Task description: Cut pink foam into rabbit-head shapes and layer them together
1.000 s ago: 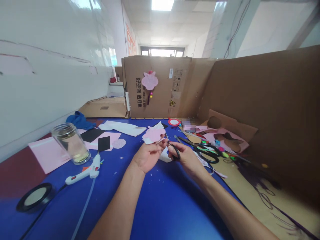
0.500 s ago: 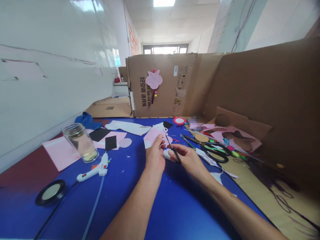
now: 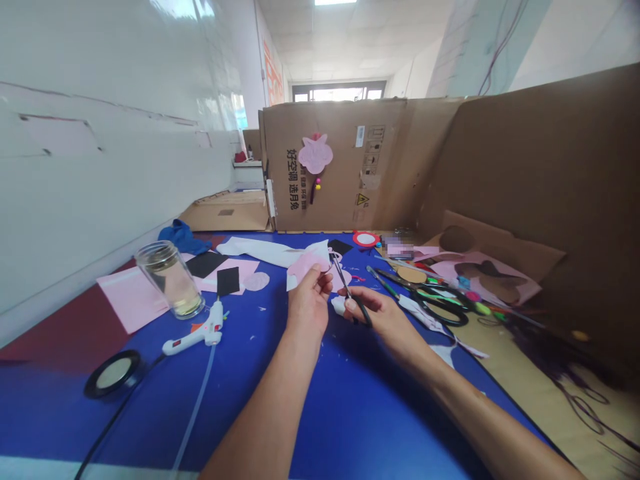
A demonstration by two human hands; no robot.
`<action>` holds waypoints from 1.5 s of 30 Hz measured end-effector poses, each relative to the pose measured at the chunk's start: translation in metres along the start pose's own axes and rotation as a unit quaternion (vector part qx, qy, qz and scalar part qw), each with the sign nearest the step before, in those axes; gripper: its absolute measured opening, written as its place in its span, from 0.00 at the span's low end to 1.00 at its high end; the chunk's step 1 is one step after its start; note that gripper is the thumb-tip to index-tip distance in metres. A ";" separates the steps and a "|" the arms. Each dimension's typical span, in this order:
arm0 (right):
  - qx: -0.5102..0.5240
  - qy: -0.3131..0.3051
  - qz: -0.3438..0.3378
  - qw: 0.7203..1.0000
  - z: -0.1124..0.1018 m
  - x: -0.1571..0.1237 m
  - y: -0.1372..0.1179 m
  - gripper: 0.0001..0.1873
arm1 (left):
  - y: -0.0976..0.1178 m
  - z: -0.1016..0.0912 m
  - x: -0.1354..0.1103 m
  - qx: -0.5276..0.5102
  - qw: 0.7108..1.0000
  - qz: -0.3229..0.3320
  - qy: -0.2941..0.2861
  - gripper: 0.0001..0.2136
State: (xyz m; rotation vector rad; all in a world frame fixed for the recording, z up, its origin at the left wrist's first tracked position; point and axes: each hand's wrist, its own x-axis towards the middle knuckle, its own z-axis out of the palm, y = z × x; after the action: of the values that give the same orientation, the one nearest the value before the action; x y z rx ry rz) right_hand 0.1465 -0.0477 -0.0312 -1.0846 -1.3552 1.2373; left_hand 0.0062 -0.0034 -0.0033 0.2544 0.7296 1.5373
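Over the blue work mat (image 3: 360, 427), the left hand (image 3: 309, 308), fingers half closed, pinches a pink felt cut-out (image 3: 305, 267) lying at 12 o'clock from its wrist, while the right hand (image 3: 375, 317), curled nearly shut, grips black-handled scissors (image 3: 361, 312) whose blades point up to the cut-out's edge, a white felt scrap (image 3: 339, 305) just beside it. Farther out lie a hot glue gun (image 3: 197, 337) at 9 o'clock, a glass jar (image 3: 170, 280) at 10 o'clock, a second pair of scissors (image 3: 443, 307) at 2 o'clock, and, at 12 o'clock, a pink felt flower (image 3: 315, 153) on a cardboard panel (image 3: 400, 167).
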 end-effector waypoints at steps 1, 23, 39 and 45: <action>0.001 -0.005 -0.001 1.000 0.000 0.000 0.000 0.31 | 0.000 0.000 0.000 0.000 1.000 0.000 0.001 0.02; 0.007 -0.042 -0.021 0.999 0.004 -0.001 0.000 0.25 | -0.004 0.004 -0.004 -0.039 0.997 -0.067 0.025 0.06; 0.012 -0.043 -0.032 0.998 0.002 0.001 0.009 0.21 | -0.005 0.006 -0.009 -0.045 0.996 -0.071 0.023 0.08; 0.003 -0.040 -0.029 0.999 0.001 0.000 0.011 0.22 | -0.007 0.004 -0.006 -0.055 0.995 -0.079 0.024 0.05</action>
State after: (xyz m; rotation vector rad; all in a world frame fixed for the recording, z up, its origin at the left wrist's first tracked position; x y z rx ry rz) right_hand 0.1451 -0.0468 -0.0417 -0.9929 -1.4327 1.2533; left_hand 0.0152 -0.0086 -0.0028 0.0747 0.6838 1.4319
